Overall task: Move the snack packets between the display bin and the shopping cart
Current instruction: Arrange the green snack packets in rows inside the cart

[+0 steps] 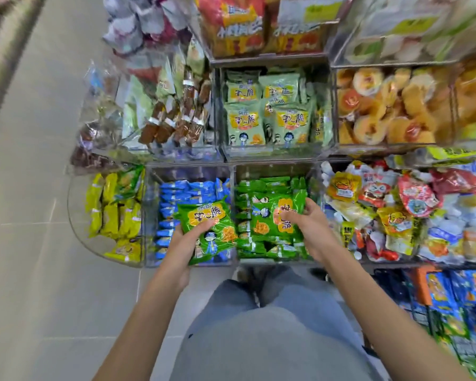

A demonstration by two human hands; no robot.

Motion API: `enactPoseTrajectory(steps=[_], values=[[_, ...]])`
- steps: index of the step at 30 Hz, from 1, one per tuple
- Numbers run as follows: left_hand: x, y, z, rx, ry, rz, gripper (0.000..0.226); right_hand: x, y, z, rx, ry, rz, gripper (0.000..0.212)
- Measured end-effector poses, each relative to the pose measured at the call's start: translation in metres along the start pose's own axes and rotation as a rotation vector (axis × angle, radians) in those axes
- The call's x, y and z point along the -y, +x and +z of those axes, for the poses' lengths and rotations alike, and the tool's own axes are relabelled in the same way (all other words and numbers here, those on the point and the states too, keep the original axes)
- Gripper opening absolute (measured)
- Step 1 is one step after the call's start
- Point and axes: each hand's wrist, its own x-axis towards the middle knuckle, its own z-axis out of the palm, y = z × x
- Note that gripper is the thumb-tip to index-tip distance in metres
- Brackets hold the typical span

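Head view: a person's left hand (188, 244) grips a bright green snack packet (204, 218) over the blue-packet compartment (187, 192). Its yellow label, somewhat blurred, appears to read "掌心脆" above a cartoon figure. The right hand (312, 231) clasps a second green packet (270, 215) atop the clear display bin (275, 168) of matching packets. The shopping cart (422, 287) stands at lower right.

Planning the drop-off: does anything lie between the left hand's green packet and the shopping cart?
Yes: the right hand and its forearm, gripping a second packet, lie between the first packet and the shopping cart.
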Motion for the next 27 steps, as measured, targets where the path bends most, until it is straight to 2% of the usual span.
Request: enactPoseTrajectory(steps=[3, 5, 7, 10, 11, 13, 15, 18, 20, 21, 22, 23, 25, 27], values=[[-0.002, 0.017, 0.006, -0.032, -0.009, -0.037, 0.071, 0.017, 0.046, 0.017, -0.044, -0.282, -0.094, 0.067], [-0.004, 0.029, 0.012, -0.036, -0.007, -0.043, 0.062, 0.026, 0.077, 0.030, -0.027, -0.566, -0.243, 0.055], [-0.002, 0.042, 0.017, -0.037, -0.005, -0.054, 0.064, 0.028, 0.110, 0.044, -0.005, -0.815, -0.393, 0.045], [0.003, 0.063, 0.021, -0.041, 0.004, -0.065, 0.053, 0.020, 0.150, 0.064, 0.033, -1.105, -0.565, 0.039], [0.004, 0.069, 0.022, -0.042, 0.002, -0.073, 0.056, 0.015, 0.161, 0.070, 0.035, -1.179, -0.620, 0.038], [0.006, 0.080, 0.022, -0.063, -0.005, -0.083, 0.069, 0.004, 0.174, 0.078, 0.005, -1.233, -0.728, 0.034], [0.011, 0.088, 0.021, -0.090, -0.017, -0.103, 0.072, -0.011, 0.182, 0.079, -0.034, -1.160, -0.809, 0.029], [0.019, 0.095, 0.018, -0.106, -0.027, -0.135, 0.041, -0.033, 0.181, 0.082, -0.174, -1.035, -0.935, 0.030], [0.022, 0.096, 0.017, -0.098, -0.020, -0.147, 0.035, -0.045, 0.179, 0.089, -0.347, -0.822, -0.751, 0.045], [0.022, 0.096, 0.016, -0.096, -0.012, -0.151, 0.037, -0.046, 0.176, 0.092, -0.469, -0.610, -0.574, 0.050], [0.021, 0.096, 0.015, -0.090, -0.007, -0.157, 0.043, -0.045, 0.175, 0.095, -0.515, -0.361, -0.391, 0.050], [0.020, 0.096, 0.015, -0.081, -0.006, -0.162, 0.053, -0.047, 0.178, 0.096, -0.484, -0.191, -0.252, 0.048], [0.018, 0.098, 0.014, -0.066, -0.002, -0.170, 0.078, -0.047, 0.181, 0.096, -0.376, -0.202, -0.151, 0.049], [0.017, 0.102, 0.013, -0.063, 0.002, -0.167, 0.086, -0.048, 0.187, 0.097, -0.346, -0.185, -0.086, 0.043]])
